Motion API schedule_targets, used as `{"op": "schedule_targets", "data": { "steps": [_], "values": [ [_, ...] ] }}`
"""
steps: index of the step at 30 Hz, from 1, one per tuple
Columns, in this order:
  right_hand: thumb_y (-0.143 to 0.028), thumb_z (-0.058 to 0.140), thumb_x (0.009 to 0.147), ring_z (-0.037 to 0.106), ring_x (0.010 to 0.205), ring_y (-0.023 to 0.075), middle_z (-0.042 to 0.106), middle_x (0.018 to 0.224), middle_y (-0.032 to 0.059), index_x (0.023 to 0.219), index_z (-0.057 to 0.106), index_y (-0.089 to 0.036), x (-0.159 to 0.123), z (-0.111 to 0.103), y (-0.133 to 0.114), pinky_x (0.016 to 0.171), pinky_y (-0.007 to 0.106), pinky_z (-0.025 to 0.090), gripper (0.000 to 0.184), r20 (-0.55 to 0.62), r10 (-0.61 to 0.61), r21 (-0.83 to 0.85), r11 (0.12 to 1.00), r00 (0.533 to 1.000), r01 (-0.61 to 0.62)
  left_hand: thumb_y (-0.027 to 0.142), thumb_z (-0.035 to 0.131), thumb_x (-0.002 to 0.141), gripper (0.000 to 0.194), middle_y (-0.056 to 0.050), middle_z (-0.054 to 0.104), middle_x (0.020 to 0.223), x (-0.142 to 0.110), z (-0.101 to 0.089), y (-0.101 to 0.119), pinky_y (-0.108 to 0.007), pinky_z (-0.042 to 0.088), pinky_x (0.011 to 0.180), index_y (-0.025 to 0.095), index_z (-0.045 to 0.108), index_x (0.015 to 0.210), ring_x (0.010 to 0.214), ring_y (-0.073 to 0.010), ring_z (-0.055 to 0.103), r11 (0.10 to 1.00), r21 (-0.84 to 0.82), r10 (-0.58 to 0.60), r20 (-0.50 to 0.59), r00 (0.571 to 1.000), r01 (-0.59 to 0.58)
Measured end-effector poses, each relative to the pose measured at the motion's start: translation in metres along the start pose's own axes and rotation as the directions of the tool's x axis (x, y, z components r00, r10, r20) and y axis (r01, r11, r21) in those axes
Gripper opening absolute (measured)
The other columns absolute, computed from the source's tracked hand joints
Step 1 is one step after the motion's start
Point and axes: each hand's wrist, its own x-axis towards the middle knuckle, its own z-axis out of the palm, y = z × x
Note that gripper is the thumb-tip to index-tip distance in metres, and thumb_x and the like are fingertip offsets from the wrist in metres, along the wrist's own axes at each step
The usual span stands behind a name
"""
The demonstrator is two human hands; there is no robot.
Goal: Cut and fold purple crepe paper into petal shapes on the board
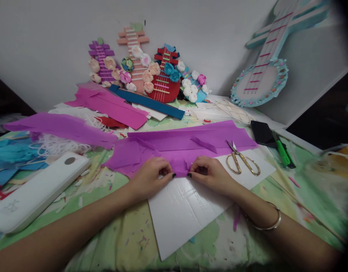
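Between my two hands is a small piece of purple crepe paper, pinched at both ends. My left hand has thumb and forefinger closed on its left end, and my right hand grips the right end the same way. Beneath lies a white board. Larger purple sheets spread just behind my fingers, with a loose purple strip on top. Gold-handled scissors rest partly spread to the right of my right hand.
A long white device lies at left, near white string. Decorated model instruments lean along the wall; a pale blue one stands at right. A black phone and a green cutter lie at the right.
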Motion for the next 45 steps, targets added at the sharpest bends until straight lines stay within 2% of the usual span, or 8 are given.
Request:
{"op": "schedule_targets", "data": {
  "steps": [4,10,12,18,21,32,45],
  "values": [
    [-0.01,0.063,0.075,0.049,0.064,0.0129,0.058,0.068,0.0012,0.071,0.066,-0.015,0.001,0.0,-0.003,0.06,0.026,0.036,0.007,-0.008,0.025,-0.032,0.999,1.0,-0.026,0.016,0.058,0.078,0.01,-0.001,0.06,0.069,0.0,0.0,0.0,-0.025,0.038,0.059,0.015,0.061,0.068,0.066,-0.0148,0.053,1.0,0.014,-0.008,0.003,1.0,0.008],
    [-0.014,0.065,0.079,0.049,0.068,0.0143,0.055,0.067,0.0014,0.073,0.066,-0.015,0.0,-0.004,-0.004,0.063,0.027,0.035,0.005,-0.011,-0.102,-0.126,0.987,0.995,0.1,0.016,0.06,0.077,0.008,-0.001,0.062,0.07,-0.002,-0.001,-0.002,-0.024,0.04,0.059,0.016,0.064,0.07,0.066,-0.0138,0.054,0.999,-0.034,0.019,0.004,1.0,-0.019],
    [-0.014,0.065,0.079,0.048,0.068,0.0143,0.055,0.067,0.0014,0.072,0.066,-0.015,-0.001,-0.004,-0.004,0.063,0.027,0.035,0.007,-0.021,-0.102,-0.134,0.986,0.995,0.098,0.015,0.061,0.077,0.008,-0.001,0.063,0.071,-0.002,-0.001,-0.003,-0.024,0.041,0.06,0.016,0.066,0.071,0.067,-0.0136,0.055,0.998,-0.057,0.027,0.011,1.0,-0.026],
    [-0.013,0.065,0.074,0.048,0.061,0.0124,0.056,0.065,0.0006,0.07,0.066,-0.015,0.001,0.0,-0.002,0.058,0.025,0.035,0.005,-0.04,0.049,-0.045,0.998,0.998,-0.051,0.012,0.063,0.074,0.008,-0.001,0.064,0.07,-0.001,-0.002,-0.001,-0.024,0.041,0.061,0.016,0.067,0.07,0.067,-0.0138,0.056,0.993,-0.115,-0.018,0.032,0.999,0.022],
    [-0.011,0.064,0.071,0.048,0.06,0.0119,0.057,0.064,0.0004,0.067,0.065,-0.015,0.002,0.002,-0.003,0.057,0.025,0.035,0.006,-0.039,0.105,-0.02,0.994,0.994,-0.106,0.012,0.062,0.074,0.007,0.0,0.062,0.069,0.0,-0.002,0.0,-0.025,0.04,0.06,0.016,0.065,0.068,0.066,-0.0142,0.055,0.995,-0.086,-0.056,0.043,0.998,0.06],
    [-0.011,0.058,0.065,0.047,0.056,0.0116,0.056,0.058,-0.0009,0.061,0.062,-0.017,0.004,0.004,-0.008,0.053,0.025,0.033,0.008,-0.038,0.169,0.011,0.986,0.985,-0.169,0.014,0.048,0.082,0.015,-0.001,0.053,0.069,-0.001,0.008,0.005,-0.029,0.032,0.061,0.017,0.048,0.067,0.067,-0.0165,0.045,0.987,0.16,0.005,0.025,1.0,-0.009],
    [-0.015,0.058,0.065,0.047,0.054,0.0107,0.056,0.056,-0.0018,0.062,0.062,-0.016,0.006,0.003,-0.011,0.051,0.024,0.033,0.006,0.006,0.288,0.043,0.957,0.958,-0.288,0.013,0.049,0.078,0.012,-0.001,0.052,0.069,0.0,0.011,0.008,-0.029,0.031,0.062,0.017,0.046,0.067,0.069,-0.0165,0.045,0.98,0.192,-0.05,0.032,0.998,0.043]
  ]
}}
